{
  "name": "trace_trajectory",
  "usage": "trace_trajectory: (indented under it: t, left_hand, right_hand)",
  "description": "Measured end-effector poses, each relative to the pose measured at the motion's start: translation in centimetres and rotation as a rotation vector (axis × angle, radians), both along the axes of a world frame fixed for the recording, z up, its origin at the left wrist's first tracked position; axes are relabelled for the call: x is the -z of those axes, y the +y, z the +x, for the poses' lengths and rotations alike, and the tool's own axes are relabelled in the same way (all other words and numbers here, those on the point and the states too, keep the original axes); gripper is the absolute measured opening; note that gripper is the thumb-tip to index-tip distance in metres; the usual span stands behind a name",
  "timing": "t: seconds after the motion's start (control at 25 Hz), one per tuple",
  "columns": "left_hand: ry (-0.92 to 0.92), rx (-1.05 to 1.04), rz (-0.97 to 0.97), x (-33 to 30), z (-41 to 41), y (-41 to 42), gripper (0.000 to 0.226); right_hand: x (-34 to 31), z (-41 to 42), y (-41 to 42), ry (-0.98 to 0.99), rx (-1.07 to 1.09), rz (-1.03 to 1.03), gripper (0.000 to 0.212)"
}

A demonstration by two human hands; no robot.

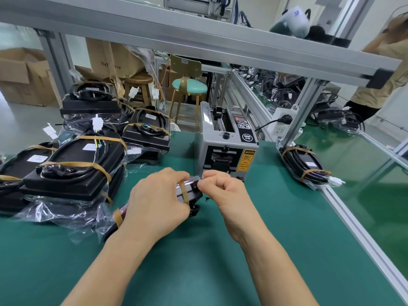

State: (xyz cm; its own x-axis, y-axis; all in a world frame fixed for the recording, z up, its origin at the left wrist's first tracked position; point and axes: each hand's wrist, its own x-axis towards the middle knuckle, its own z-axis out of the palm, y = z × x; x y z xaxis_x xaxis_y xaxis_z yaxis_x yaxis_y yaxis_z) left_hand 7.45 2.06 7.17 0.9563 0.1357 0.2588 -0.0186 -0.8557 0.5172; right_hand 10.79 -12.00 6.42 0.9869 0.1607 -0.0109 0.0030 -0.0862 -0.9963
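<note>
Black adapter (194, 193), boxy, glossy-bagged, tan-banded

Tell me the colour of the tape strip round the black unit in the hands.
Tan brown, best in the head view, where the tape strip crosses the black unit.

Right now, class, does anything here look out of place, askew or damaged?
Nothing looks spilled or damaged. The bagged black units at left lie in an uneven, overlapping pile, and one bagged unit sits apart at the right edge of the mat.
</note>
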Motion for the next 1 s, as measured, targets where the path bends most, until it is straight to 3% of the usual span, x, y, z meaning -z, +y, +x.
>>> trace_trajectory:
  t: [0.32,0.72,1.0]
  left_hand:
    - [-0.020,0.010,0.008,0.20,-0.02,0.00,0.035]
    - [-0.047,0.014,0.007,0.20,0.00,-0.01,0.037]
    - [-0.042,0.008,0.022,0.25,0.02,0.03,0.047]
  right_hand:
    - [0.21,-0.13,0.50,-0.154,0.085,-0.168,0.039]
    - [0.07,-0.27,0.62,-0.204,0.123,-0.211,0.032]
    - [-0.05,-0.29,0.96,-0.249,0.153,-0.332,0.016]
